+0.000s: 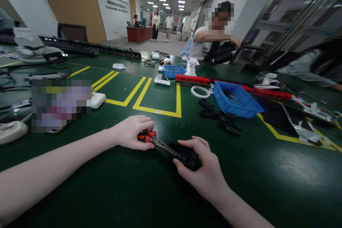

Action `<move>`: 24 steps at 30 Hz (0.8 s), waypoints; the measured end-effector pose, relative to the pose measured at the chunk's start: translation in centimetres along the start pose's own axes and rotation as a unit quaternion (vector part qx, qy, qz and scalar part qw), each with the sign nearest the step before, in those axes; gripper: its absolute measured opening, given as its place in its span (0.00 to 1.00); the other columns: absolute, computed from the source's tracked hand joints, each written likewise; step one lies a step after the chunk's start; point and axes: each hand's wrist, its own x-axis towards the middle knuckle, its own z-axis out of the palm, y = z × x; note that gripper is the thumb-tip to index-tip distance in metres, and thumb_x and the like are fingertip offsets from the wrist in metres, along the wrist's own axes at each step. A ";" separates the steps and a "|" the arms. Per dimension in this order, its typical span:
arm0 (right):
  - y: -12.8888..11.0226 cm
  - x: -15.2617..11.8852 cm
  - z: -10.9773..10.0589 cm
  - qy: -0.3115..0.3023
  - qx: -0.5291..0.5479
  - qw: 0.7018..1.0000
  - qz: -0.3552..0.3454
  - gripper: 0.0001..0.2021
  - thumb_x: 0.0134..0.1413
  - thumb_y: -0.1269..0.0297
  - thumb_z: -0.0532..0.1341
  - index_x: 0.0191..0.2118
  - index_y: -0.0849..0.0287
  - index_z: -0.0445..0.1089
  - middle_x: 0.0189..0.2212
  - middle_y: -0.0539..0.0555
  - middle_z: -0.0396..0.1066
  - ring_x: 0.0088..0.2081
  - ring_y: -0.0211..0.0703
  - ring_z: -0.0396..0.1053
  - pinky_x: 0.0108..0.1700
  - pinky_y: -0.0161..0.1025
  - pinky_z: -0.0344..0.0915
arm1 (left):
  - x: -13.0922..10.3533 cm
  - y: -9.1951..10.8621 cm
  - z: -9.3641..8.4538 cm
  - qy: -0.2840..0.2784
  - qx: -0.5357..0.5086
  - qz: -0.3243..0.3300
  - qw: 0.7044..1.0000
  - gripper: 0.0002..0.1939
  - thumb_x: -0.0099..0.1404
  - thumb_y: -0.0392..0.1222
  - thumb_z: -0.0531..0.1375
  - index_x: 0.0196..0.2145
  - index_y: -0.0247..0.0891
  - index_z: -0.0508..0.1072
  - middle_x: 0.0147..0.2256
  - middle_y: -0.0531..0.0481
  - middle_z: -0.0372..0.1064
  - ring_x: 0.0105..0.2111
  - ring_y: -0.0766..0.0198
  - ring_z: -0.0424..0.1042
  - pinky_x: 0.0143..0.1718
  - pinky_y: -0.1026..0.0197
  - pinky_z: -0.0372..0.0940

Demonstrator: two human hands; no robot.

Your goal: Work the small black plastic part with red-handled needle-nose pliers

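Observation:
My left hand [136, 131] is closed around the red and black handles of needle-nose pliers [162, 145]. The long jaws point right and reach a black plastic part [188, 156]; whether they grip it or only touch it, I cannot tell. My right hand [201, 164] holds that part between thumb and fingers, just above the green table. The part's exact kind is unclear. Beyond my right hand lie several similar-looking black pieces [224, 118], next to a blue bin [236, 101] with something dark inside.
Yellow tape [157, 111] marks rectangles on the green table [120, 185]. A white ring-shaped roll [200, 92], a smaller blue bin [173, 71] and red strips [192, 79] lie farther back. At left is a white box [97, 100]. A co-worker [213, 39] is across the table.

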 end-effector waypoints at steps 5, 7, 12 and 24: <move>-0.1 -0.1 0.0 -0.005 -0.003 1.000 -0.005 0.15 0.51 0.64 0.65 0.46 0.52 0.69 0.38 0.52 0.77 0.42 0.50 0.75 0.60 0.60 0.61 | -0.1 0.0 0.0 -0.005 0.001 0.001 1.000 0.19 0.64 0.58 0.58 0.35 0.37 0.68 0.34 0.48 0.67 0.34 0.59 0.66 0.33 0.60 0.60; -0.1 -0.2 0.0 -0.012 0.001 1.000 -0.015 0.15 0.52 0.64 0.65 0.47 0.52 0.68 0.39 0.52 0.77 0.42 0.49 0.75 0.61 0.60 0.61 | -0.2 0.0 0.0 -0.012 0.005 -0.002 1.000 0.19 0.64 0.58 0.58 0.35 0.37 0.68 0.34 0.48 0.67 0.34 0.59 0.66 0.33 0.60 0.60; 0.0 -0.3 0.1 -0.011 0.005 1.000 -0.016 0.17 0.51 0.63 0.67 0.48 0.52 0.69 0.40 0.52 0.77 0.41 0.49 0.75 0.60 0.60 0.61 | -0.2 0.1 -0.2 -0.031 0.000 -0.011 0.999 0.19 0.65 0.57 0.57 0.36 0.37 0.68 0.34 0.48 0.67 0.35 0.59 0.67 0.35 0.60 0.60; 0.2 -0.4 0.1 -0.012 -0.006 1.000 -0.012 0.17 0.53 0.62 0.67 0.49 0.51 0.69 0.40 0.52 0.77 0.42 0.50 0.75 0.60 0.61 0.61 | -0.1 0.0 -0.2 -0.025 -0.003 0.000 1.000 0.19 0.65 0.58 0.57 0.35 0.37 0.67 0.34 0.48 0.67 0.35 0.59 0.67 0.34 0.60 0.60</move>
